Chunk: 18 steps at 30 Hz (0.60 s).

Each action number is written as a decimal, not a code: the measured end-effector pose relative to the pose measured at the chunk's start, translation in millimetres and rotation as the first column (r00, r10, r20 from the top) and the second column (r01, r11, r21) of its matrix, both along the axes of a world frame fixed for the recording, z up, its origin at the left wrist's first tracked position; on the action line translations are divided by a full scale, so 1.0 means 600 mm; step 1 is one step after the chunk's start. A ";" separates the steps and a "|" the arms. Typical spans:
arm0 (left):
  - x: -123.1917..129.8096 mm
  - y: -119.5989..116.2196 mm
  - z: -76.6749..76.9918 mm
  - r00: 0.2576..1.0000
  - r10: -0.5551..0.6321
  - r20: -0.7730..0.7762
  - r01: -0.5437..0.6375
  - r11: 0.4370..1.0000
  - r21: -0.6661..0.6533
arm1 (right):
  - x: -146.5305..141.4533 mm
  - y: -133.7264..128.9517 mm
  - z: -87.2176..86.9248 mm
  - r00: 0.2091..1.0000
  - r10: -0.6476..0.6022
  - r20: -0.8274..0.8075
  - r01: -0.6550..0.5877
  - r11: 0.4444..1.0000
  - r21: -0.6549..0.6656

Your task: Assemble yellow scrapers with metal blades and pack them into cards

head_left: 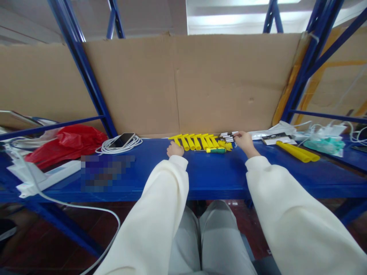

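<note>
My left hand (pixel 175 150) is closed at the left end of a row of yellow plastic tubes (pixel 197 143), its fingers curled against the leftmost yellow tube (pixel 177 141). Several of these pieces lie slanted side by side near the cardboard. At the row's right end, my right hand (pixel 243 140) is pinched beside small white-and-black sticks (pixel 228 136); what its fingertips hold is too small to make out. Crumpled yellow pieces (pixel 225 144) lie just left of that hand. In front of the row rests a screwdriver (pixel 216 151) with a green and yellow handle.
A cardboard sheet (pixel 137 84) stands behind the blue tabletop (pixel 212 172). To the left are a coiled white cable (pixel 134 142) with a phone (pixel 123 140), a red plastic bag (pixel 78 141) and a power strip (pixel 57 173). Two yellow tubes (pixel 298 151) lie on the right.
</note>
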State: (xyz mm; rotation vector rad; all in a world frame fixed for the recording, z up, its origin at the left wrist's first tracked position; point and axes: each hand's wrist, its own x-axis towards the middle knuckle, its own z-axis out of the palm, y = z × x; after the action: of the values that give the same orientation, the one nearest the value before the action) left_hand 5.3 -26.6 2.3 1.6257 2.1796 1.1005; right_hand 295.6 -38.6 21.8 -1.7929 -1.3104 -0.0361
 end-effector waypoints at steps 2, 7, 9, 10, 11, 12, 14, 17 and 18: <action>-0.001 0.003 0.000 1.000 0.005 0.001 -0.005 1.000 -0.003 | 0.002 -0.002 -0.011 1.000 0.025 0.019 -0.024 0.998 -0.053; -0.004 0.017 0.001 0.992 0.055 0.117 -0.060 0.998 0.035 | 0.006 -0.004 -0.020 0.999 0.028 0.045 -0.023 0.994 -0.108; -0.005 0.025 0.001 0.967 0.067 0.245 -0.079 0.996 0.038 | 0.007 -0.003 -0.021 0.999 0.027 0.045 -0.022 0.994 -0.108; -0.005 0.029 0.001 0.944 0.054 0.326 -0.069 0.997 0.032 | 0.007 -0.002 -0.021 0.999 0.025 0.041 -0.020 0.994 -0.105; -0.005 0.032 0.001 0.912 0.032 0.408 -0.045 0.999 0.024 | 0.008 -0.001 -0.021 0.999 0.021 0.035 -0.017 0.995 -0.102; -0.004 0.035 0.002 0.873 0.007 0.488 -0.019 1.000 0.019 | 0.010 0.000 -0.021 1.000 0.016 0.027 -0.013 0.995 -0.100; -0.001 0.036 0.004 0.770 -0.034 0.637 0.027 0.999 0.022 | 0.015 0.000 -0.021 1.000 -0.004 0.007 0.005 0.996 -0.094; 0.005 0.030 0.010 0.560 -0.091 0.824 0.070 0.996 0.063 | 0.027 -0.005 -0.019 0.998 -0.064 -0.018 0.062 0.995 -0.080; 0.006 0.027 0.013 0.478 -0.120 0.870 0.085 0.992 0.090 | 0.032 -0.007 -0.019 0.995 -0.095 -0.026 0.093 0.992 -0.081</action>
State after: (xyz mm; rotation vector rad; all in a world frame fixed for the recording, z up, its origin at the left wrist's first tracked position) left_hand 9.2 -10.5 10.2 0.8070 1.3269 1.4820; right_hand 315.0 -43.0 10.6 -1.9147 -1.2206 -0.0094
